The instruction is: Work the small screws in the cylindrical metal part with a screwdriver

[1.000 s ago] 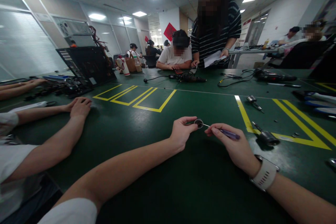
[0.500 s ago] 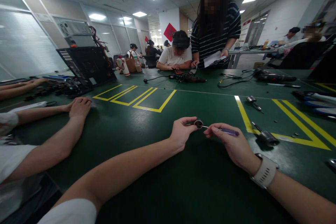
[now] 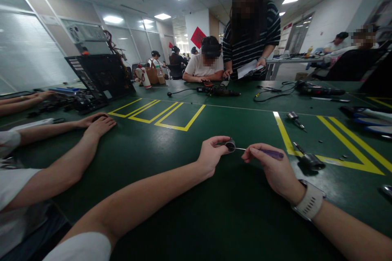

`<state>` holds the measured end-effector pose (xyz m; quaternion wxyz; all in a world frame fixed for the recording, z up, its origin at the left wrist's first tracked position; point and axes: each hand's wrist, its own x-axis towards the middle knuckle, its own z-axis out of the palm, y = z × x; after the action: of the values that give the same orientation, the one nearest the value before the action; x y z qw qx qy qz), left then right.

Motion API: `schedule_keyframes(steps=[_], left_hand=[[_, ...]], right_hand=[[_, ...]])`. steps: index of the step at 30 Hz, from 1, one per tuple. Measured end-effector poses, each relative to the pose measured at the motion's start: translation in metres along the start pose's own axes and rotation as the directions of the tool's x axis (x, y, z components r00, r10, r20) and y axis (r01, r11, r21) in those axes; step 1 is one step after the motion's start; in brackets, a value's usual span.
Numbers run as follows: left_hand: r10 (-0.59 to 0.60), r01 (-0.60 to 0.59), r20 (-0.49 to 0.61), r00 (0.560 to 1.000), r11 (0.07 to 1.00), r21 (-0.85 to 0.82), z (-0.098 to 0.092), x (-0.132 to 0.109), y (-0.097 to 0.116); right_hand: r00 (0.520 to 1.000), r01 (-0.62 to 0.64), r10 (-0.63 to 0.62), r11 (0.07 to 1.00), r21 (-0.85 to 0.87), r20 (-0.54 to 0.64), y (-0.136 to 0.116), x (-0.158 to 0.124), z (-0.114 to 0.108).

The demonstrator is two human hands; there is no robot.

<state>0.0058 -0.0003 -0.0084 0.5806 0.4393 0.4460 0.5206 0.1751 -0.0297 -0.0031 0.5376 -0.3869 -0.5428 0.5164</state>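
Note:
Between the thumb and fingers of my left hand [image 3: 213, 155] is a small round metal part [image 3: 230, 144], its hollow side turned towards my right hand. My right hand [image 3: 269, 163], with a pale watch on its wrist, is closed around the purple handle of a screwdriver [image 3: 272, 153]. The screwdriver's thin shaft points left, and its tip reaches the opening of the round part; how deep it goes I cannot tell. To the right lie a metal cylinder with a pointed shaft [image 3: 311, 160] and a similar smaller piece [image 3: 294, 119].
Yellow tape [image 3: 283, 132] marks the green table [image 3: 147, 220]. A co-worker's hands [image 3: 99, 124] rest at the left, near an opened computer case [image 3: 98, 77]. A corded tool [image 3: 220, 89] and a black power tool [image 3: 318, 89] lie at the back. Blue-handled tools [image 3: 367, 118] sit at the right.
My right hand and the screwdriver have shifted slightly right, showing more shaft. The round part has tilted a little in my left hand. The co-worker's hands have spread apart somewhat.

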Motion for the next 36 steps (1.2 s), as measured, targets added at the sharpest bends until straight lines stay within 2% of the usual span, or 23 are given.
schedule_keyframes(steps=[5, 10, 12, 15, 18, 21, 23, 25, 28, 32, 36], left_hand=[[-0.117, 0.117, 0.027, 0.993, 0.993, -0.007, 0.0, -0.004, 0.017], [-0.22, 0.222, 0.069, 0.973, 0.975, -0.021, 0.0, -0.016, 0.036], [-0.214, 0.212, 0.093, 0.973, 0.977, 0.022, -0.002, -0.026, 0.037], [-0.141, 0.124, 0.167, 0.976, 0.987, 0.105, -0.007, -0.043, 0.034], [-0.004, -0.063, 0.306, 0.952, 0.976, 0.208, -0.013, -0.058, 0.031], [0.2, -0.366, 0.415, 0.887, 0.853, 0.372, -0.018, -0.067, 0.03], [0.279, -0.49, 0.476, 0.834, 0.77, 0.408, -0.019, -0.07, 0.029], [0.314, -0.546, 0.518, 0.796, 0.74, 0.392, -0.019, -0.072, 0.028], [0.337, -0.58, 0.544, 0.769, 0.725, 0.371, -0.018, -0.074, 0.025], [0.35, -0.597, 0.547, 0.761, 0.708, 0.378, -0.018, -0.077, 0.023], [0.358, -0.609, 0.547, 0.757, 0.691, 0.39, -0.017, -0.079, 0.022]], right_hand=[[0.999, -0.037, 0.041, 0.99, 0.138, -0.024, -0.02, 0.001, -0.001], [1.0, -0.012, 0.017, 0.988, 0.157, -0.026, -0.044, 0.004, -0.003], [1.0, -0.014, 0.017, 0.986, 0.166, -0.013, -0.048, 0.006, -0.004], [0.998, -0.067, 0.062, 0.984, 0.167, 0.033, -0.055, 0.005, -0.004], [0.989, -0.11, 0.096, 0.986, 0.125, 0.11, -0.063, -0.006, -0.001], [0.99, -0.037, 0.036, 0.999, 0.001, 0.137, -0.066, -0.027, 0.003], [0.989, 0.044, -0.022, 0.987, -0.153, 0.146, -0.063, -0.042, 0.004], [0.984, 0.123, -0.072, 0.936, -0.329, 0.165, -0.058, -0.056, 0.004], [0.97, 0.221, -0.137, 0.84, -0.496, 0.2, -0.051, -0.069, 0.005], [0.963, 0.262, -0.172, 0.774, -0.576, 0.207, -0.048, -0.075, 0.008], [0.963, 0.265, -0.175, 0.754, -0.601, 0.204, -0.049, -0.076, 0.01]])
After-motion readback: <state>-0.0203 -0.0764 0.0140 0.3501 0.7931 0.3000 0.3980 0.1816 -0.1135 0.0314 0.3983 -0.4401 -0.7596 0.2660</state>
